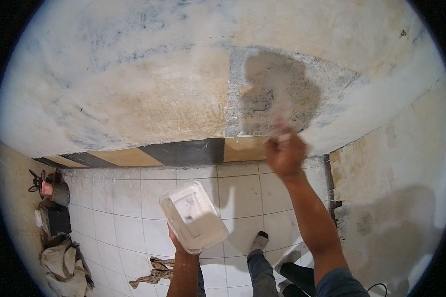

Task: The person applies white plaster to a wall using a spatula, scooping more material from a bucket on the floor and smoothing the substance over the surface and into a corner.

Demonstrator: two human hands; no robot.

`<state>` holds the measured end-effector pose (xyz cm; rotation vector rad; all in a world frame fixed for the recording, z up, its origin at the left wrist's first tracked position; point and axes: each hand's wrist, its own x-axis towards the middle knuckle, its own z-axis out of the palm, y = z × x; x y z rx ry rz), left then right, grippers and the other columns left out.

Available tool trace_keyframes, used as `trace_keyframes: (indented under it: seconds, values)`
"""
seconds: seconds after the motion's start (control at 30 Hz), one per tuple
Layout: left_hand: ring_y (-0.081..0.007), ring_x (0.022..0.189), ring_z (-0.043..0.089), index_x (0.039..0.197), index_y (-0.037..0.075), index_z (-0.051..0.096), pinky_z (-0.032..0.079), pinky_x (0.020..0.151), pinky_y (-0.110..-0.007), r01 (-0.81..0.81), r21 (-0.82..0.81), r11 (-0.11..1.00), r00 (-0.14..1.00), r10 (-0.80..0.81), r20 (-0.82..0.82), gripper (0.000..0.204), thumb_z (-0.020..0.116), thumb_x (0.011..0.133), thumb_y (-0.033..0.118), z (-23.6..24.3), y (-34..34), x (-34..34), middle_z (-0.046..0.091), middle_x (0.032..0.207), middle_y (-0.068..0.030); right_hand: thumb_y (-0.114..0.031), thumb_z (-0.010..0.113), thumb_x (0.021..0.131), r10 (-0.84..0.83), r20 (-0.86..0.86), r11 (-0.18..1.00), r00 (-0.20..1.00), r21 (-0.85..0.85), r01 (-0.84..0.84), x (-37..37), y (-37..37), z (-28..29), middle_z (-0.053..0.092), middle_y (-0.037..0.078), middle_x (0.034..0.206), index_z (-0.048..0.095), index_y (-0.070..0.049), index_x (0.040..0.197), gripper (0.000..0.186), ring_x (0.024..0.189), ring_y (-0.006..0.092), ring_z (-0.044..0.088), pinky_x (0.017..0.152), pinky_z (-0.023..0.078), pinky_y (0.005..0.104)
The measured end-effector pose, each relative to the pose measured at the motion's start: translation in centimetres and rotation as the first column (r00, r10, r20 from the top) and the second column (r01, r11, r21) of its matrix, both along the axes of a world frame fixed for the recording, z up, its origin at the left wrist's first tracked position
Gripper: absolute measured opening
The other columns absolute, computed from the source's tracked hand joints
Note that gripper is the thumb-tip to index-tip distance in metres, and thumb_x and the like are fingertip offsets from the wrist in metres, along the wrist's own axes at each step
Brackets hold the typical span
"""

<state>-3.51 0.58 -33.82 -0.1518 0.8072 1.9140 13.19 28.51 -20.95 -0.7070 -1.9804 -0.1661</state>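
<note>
My left hand (176, 243) holds a rectangular white plastic tub (171, 210) from below, tilted over the floor. Inside the tub is an off-white, paste-like coating (206, 228). My right hand (286, 151) is raised against the wall, its fingers closed round a pale tool (281, 106) that motion blurs too much to name. Just behind the tool is a rough grey patch (306, 96) of wall, bordered by smoother whitish and beige coating. A dark shadow of my hand falls across that patch.
A black-and-tan band (193, 152) runs along the wall's foot above white floor tiles (126, 198). Left stand a dark box (58, 220), a pink item (46, 188) and crumpled cloth (59, 267). A patterned rag (158, 272) and socked feet (259, 242) are on the floor.
</note>
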Motion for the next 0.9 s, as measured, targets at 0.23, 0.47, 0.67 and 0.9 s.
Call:
trace_keyframes:
  seconds: [0.23, 0.47, 0.67, 0.9]
  values:
    - [-0.0414, 0.108, 0.059, 0.143, 0.008, 0.032, 0.050, 0.088, -0.058, 0.032, 0.090, 0.995, 0.999, -0.034, 0.022, 0.076, 0.042, 0.089, 0.061, 0.0, 0.2, 0.0, 0.053, 0.126, -0.0230, 0.003, 0.063, 0.079, -0.063, -0.472, 0.996, 0.879, 0.032, 0.089, -4.9, 5.2, 7.4, 0.059, 0.003, 0.081, 0.059, -0.005, 0.097, 0.020, 0.064, 0.0088, 0.052, 0.058, 0.046, 0.0237]
    - [-0.0416, 0.106, 0.059, 0.141, 0.009, 0.036, 0.051, 0.086, -0.057, -0.025, 0.058, 0.998, 0.999, 0.022, 0.048, 0.073, 0.040, 0.090, 0.061, 2.4, 0.4, 0.2, 0.054, 0.125, -0.0226, -0.007, 0.072, 0.069, 0.304, -0.151, 0.953, 0.941, 0.056, -0.299, -13.7, -2.9, 7.1, 0.058, 0.010, 0.072, 0.062, -0.009, 0.089, 0.023, 0.063, 0.0228, 0.062, 0.061, 0.053, 0.0361]
    - [-0.0408, 0.106, 0.060, 0.142, 0.010, 0.036, 0.051, 0.085, -0.057, 0.021, 0.100, 0.995, 0.994, -0.031, 0.101, 0.070, 0.037, 0.091, 0.059, 1.2, 0.4, -0.4, 0.055, 0.124, -0.0216, -0.012, 0.069, 0.071, 0.041, 0.421, 0.920, 0.906, 0.337, -0.199, -7.0, 2.9, 7.1, 0.058, 0.004, 0.080, 0.064, -0.014, 0.078, 0.009, 0.072, 0.0169, 0.061, 0.069, 0.053, 0.0362]
    - [-0.0399, 0.111, 0.058, 0.144, 0.010, 0.033, 0.052, 0.088, -0.056, 0.012, 0.178, 0.984, 0.999, -0.020, 0.040, 0.071, 0.040, 0.092, 0.057, 3.1, 1.1, 0.4, 0.052, 0.131, -0.0195, -0.008, 0.066, 0.074, 0.218, 0.441, 0.956, 0.871, 0.083, -0.282, -1.7, -2.4, -0.1, 0.057, 0.006, 0.081, 0.063, -0.011, 0.083, 0.010, 0.075, 0.0224, 0.061, 0.066, 0.051, 0.0354]
